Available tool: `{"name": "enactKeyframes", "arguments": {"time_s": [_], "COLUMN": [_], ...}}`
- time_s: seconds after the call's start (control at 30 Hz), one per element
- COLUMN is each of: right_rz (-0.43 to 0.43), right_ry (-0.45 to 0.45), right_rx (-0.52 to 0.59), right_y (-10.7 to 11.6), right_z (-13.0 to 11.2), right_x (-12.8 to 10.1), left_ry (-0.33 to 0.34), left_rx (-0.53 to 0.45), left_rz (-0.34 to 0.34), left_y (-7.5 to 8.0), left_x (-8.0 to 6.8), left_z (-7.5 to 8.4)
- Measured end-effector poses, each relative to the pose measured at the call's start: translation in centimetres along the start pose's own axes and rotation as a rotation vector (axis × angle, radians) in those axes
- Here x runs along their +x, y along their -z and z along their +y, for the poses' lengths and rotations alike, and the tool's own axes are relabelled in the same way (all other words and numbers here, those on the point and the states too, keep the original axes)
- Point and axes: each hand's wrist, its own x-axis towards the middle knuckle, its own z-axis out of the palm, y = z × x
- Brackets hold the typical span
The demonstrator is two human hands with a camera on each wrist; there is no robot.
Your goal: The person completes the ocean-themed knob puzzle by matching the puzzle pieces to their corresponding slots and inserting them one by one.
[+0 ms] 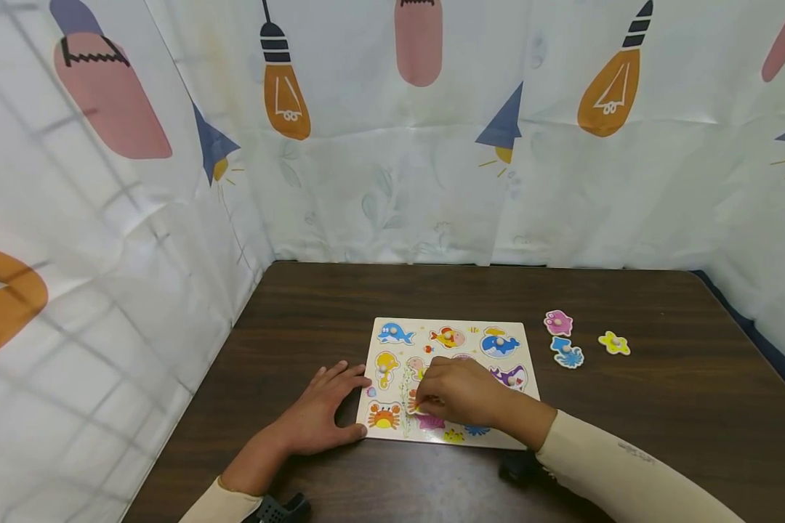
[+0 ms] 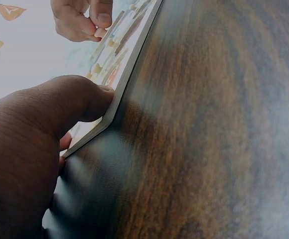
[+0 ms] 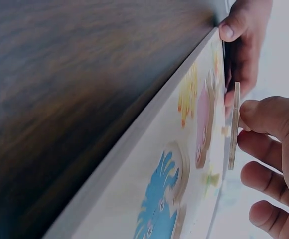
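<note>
A pale wooden peg puzzle board with sea-animal pictures lies on the table. My right hand is over its lower middle, pinching a small knob between thumb and index finger. The knob belongs to a thin wooden puzzle piece, seen edge-on in the right wrist view and raised off the board; in the head view the fingers partly cover it, with some orange showing. My left hand rests at the board's left side, fingers spread and thumb touching the near left corner. The crab sits beside that thumb.
Right of the board lie a pink piece, a blue piece and a yellow star-shaped piece. The dark wooden table meets a printed curtain at the back and left.
</note>
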Motion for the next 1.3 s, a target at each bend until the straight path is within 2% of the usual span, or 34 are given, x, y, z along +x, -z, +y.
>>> {"name": "enactKeyframes", "arguments": {"time_s": [0.47, 0.77, 1.3], "right_rz": [-0.054, -0.015, -0.079], "right_ry": [0.008, 0.050, 0.044], "right_rx": [0.007, -0.009, -0.039], "right_y": [-0.8, -1.6, -2.3], "right_z": [-1.0, -1.7, -2.9], "right_x": [1.6, 2.3, 3.9], "left_ry": [-0.011, -0.030, -0.032], "left_rx": [0.008, 0.008, -0.004], "left_rz": [0.004, 0.017, 0.010], "left_y": [-0.1, -0.1, 0.1], "left_x": [0.2, 0.2, 0.1], "left_z": [-0.1, -0.3, -0.1]}}
